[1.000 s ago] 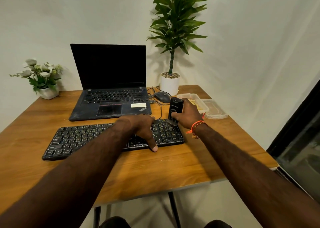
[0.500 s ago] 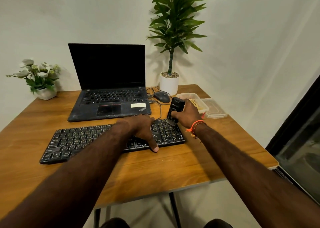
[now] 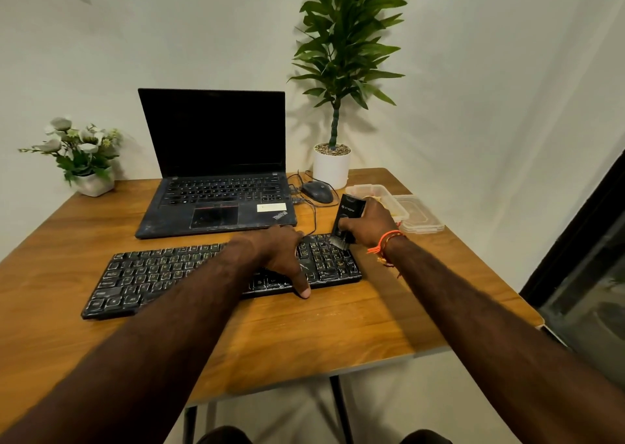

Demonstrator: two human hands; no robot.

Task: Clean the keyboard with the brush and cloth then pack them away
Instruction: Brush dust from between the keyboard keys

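Right hand (image 3: 370, 222) fingers grip brush (image 3: 348, 215); left hand (image 3: 280, 257) presses keyboard (image 3: 152, 274)

One head-worn wide-angle view looks forward and down from above the near edge of the surface (image 3: 304, 335), close over both forearms, facing the wall (image 3: 169, 38) behind; edges bend.

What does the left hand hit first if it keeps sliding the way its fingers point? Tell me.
Probably the black brush gripped by the right hand. The left hand lies on the black keyboard, fingers pointing right and away; depth is unclear.
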